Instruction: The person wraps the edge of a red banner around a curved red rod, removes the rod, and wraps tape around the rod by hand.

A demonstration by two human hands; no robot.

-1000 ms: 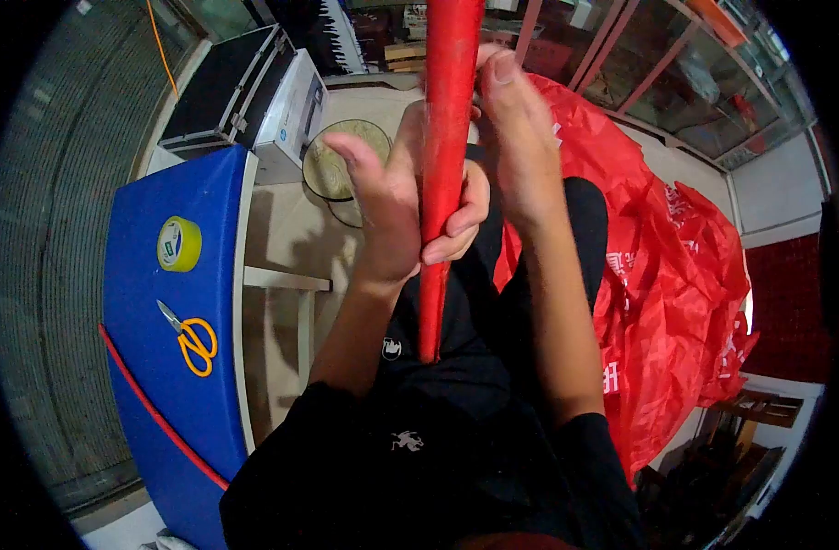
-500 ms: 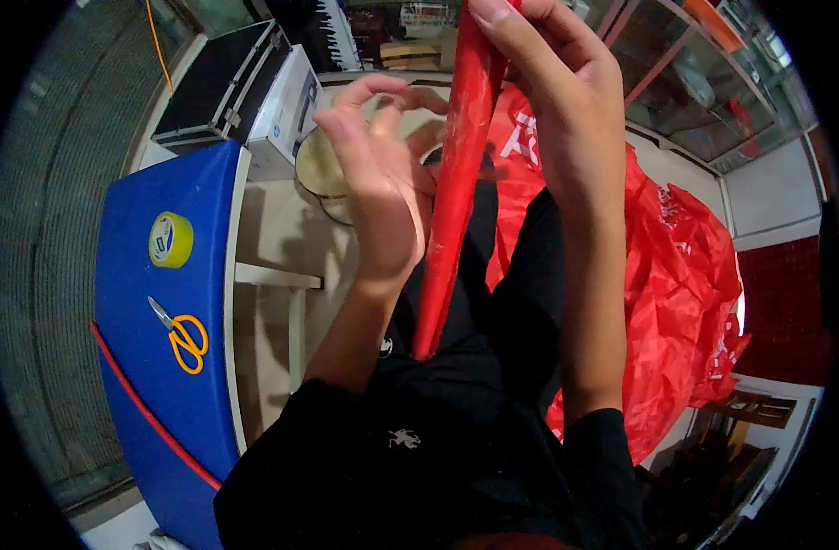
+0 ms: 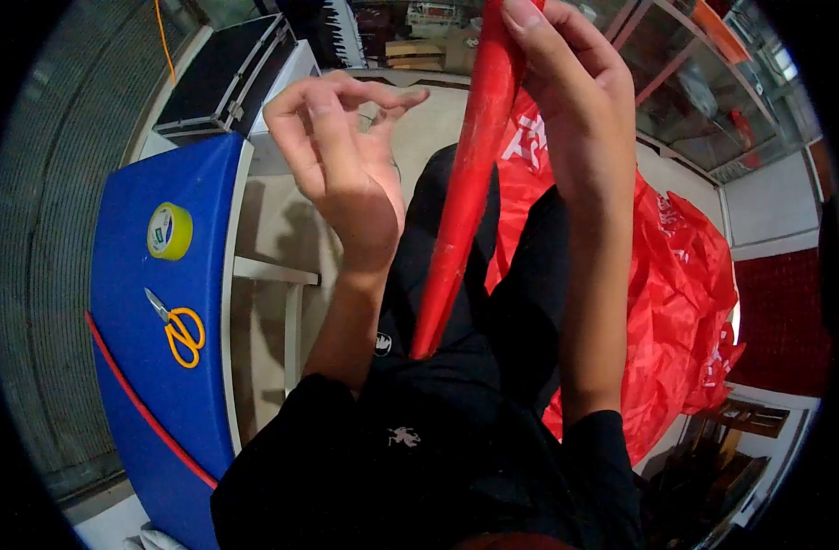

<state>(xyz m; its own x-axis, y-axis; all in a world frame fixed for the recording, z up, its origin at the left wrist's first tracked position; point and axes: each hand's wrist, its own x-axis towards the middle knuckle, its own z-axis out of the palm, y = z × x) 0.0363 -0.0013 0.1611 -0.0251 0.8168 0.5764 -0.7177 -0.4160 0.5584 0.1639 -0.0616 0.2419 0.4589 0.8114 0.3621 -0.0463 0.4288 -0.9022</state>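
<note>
My right hand (image 3: 575, 101) grips a long red tapered tube (image 3: 470, 183) near its wide upper end, thumb at the front and fingers behind. The tube slants down to a narrow tip over my lap, and its top runs out of view. My left hand (image 3: 346, 156) is raised just left of the tube, apart from it. Its fingers are bent but spread, with nothing visible in them. Crumpled red plastic sheeting (image 3: 676, 312) with white lettering lies to the right of my legs.
On the left, a blue-topped table (image 3: 190, 403) holds a roll of yellow tape (image 3: 170, 231), scissors with orange handles (image 3: 181, 330) and a thin red strip (image 3: 149, 412). Behind it stands a black case (image 3: 213, 92). Glass shelving (image 3: 704, 82) is at the upper right.
My left hand has moved left, away from the tube, with its fingers turned. My right hand and the tube's upper end have shifted slightly right.
</note>
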